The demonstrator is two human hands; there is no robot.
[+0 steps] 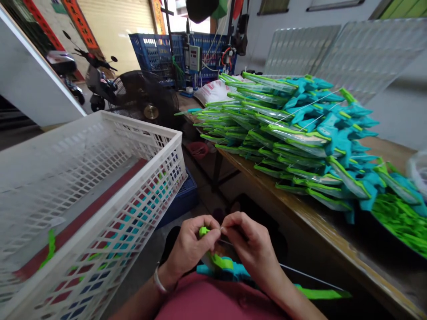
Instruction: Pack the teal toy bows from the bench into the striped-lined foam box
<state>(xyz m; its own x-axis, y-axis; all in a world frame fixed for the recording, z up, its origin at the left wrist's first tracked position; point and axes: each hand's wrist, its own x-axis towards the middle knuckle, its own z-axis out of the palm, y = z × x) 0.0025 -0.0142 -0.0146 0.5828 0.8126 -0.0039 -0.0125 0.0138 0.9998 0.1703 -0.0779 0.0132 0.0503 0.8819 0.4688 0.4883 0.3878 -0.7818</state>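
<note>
A teal-and-green toy bow (224,263) lies across my lap, partly hidden behind my hands. My left hand (190,245) is closed around its bright green tip (203,231), with thumb and forefinger pressed together. Right beside it, my right hand (251,240) pinches the end of a white string (310,274). The fingertips of both hands almost meet. From there the string runs under my right wrist to the bow's other green limb (322,294), at lower right.
A white slatted crate (143,122) stands at left, with a green strip (50,249) inside. On the wooden table (300,209) at right, many similar bows (283,133) are piled up beside small green parts (398,222). Behind are a floor fan (147,95) and blue crates (151,55).
</note>
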